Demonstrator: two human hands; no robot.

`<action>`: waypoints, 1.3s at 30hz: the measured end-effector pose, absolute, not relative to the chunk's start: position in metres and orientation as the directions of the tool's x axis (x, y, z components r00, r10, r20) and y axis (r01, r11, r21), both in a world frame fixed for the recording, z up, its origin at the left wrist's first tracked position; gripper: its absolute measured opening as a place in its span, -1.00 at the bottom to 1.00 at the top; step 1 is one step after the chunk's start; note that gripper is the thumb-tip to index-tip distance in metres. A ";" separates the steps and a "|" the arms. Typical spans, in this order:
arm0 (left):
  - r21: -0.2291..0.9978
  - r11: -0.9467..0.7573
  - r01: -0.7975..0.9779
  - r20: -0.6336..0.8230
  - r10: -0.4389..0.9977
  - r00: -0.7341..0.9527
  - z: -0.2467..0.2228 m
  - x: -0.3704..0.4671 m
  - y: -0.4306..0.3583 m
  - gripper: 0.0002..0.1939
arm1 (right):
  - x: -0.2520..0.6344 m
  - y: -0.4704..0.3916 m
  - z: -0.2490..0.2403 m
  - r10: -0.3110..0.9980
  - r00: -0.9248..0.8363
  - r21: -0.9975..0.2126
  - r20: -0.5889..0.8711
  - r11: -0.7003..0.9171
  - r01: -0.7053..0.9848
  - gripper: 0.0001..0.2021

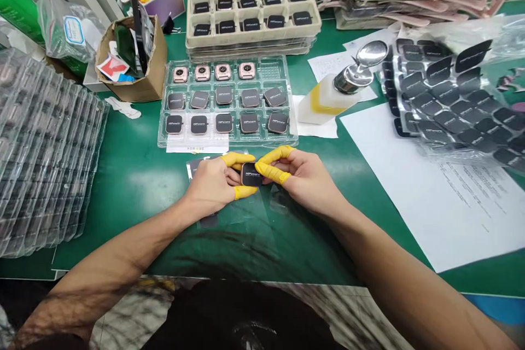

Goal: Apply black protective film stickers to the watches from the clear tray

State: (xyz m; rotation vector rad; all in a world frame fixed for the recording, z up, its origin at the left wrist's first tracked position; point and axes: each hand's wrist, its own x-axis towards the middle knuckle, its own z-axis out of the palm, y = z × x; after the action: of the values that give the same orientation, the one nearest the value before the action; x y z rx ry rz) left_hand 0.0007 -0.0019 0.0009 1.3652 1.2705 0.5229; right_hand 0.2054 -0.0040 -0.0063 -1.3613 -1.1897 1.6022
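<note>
A black square watch case [251,175] with white lettering and a thin pinkish edge is held low over the green table. My left hand [219,178] grips its left side between yellow-covered fingertips. At its upper right corner, my right hand [297,175] pinches with yellow-covered thumb and finger. Just beyond the hands lies a clear compartment tray [162,134]. Its back row holds several pink watch cases [202,72] with their round sensors up; the two nearer rows hold cases with black faces [223,123]. Clear plastic film [246,213] lies under the hands.
Stacked trays [49,158] stand at the left, by a cardboard box [153,74]. A beige tray [254,41] of black pieces sits behind. On the right are a pump bottle [328,99], black sticker sheets [447,98] and white paper [418,202].
</note>
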 end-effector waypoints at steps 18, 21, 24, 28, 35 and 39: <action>0.934 0.350 -0.066 -0.346 0.936 0.063 0.023 -0.004 0.006 -0.43 | 0.193 -0.020 -0.024 0.935 -0.180 -0.827 0.306 0.354 0.437 -0.80; 0.978 0.174 0.116 -0.178 0.984 0.023 0.035 0.003 0.048 -0.54 | 0.188 -0.022 -0.026 0.761 -0.438 -0.583 0.479 0.648 0.489 -0.86; 0.885 -0.029 0.464 0.007 0.999 0.050 0.040 0.035 0.121 -0.73 | 0.187 -0.021 -0.029 0.656 -0.602 -0.400 0.455 0.755 0.520 -0.74; 0.763 -0.061 0.643 0.037 0.998 0.051 0.031 0.084 0.199 -0.85 | 0.192 -0.020 -0.030 0.664 -0.601 -0.392 0.445 0.748 0.536 -0.79; 0.277 -0.312 0.909 0.107 0.950 0.293 0.040 0.086 0.219 -0.86 | 0.195 -0.016 -0.025 0.651 -0.594 -0.363 0.472 0.758 0.541 -0.91; 0.140 -0.423 0.895 -0.095 0.894 0.437 0.060 0.064 0.235 -0.90 | 0.193 -0.015 -0.024 0.668 -0.590 -0.375 0.453 0.743 0.554 -0.92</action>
State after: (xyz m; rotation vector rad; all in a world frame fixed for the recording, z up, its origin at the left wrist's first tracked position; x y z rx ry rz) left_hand 0.0643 0.2348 0.0599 2.5155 1.5820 -0.0096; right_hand 0.1929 -0.0148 -0.0240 -0.9183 -2.3598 0.2593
